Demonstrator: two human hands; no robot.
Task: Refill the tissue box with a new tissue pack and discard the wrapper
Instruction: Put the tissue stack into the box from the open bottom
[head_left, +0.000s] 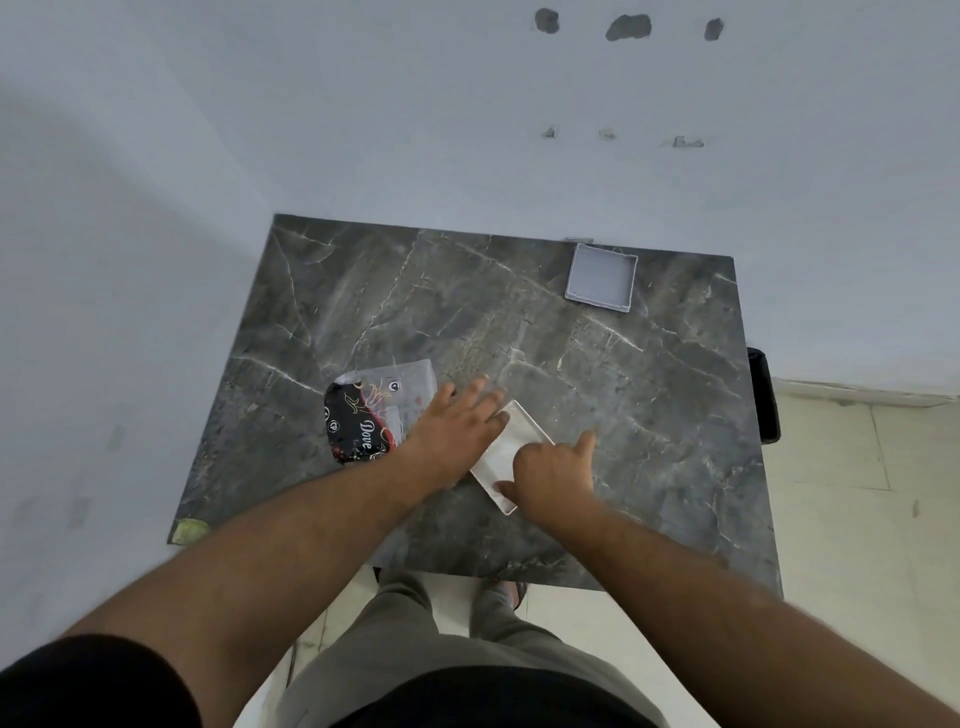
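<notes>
White tissue box (511, 451), long and shallow, lying flat and skewed near table's front edge, partly covered by both hands. Black-and-clear tissue wrapper (375, 415) marked "Dove", crumpled, just left of it. Square grey lid-like tray (601, 278) open side up, well apart near far edge.

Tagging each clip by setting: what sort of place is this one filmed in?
Probably a plain room in a home, though nothing settles it: a small marble-patterned table pushed into a corner of bare, chipped walls, pale floor tiles alongside. On the table lie only a tissue wrapper and white trays.
</notes>
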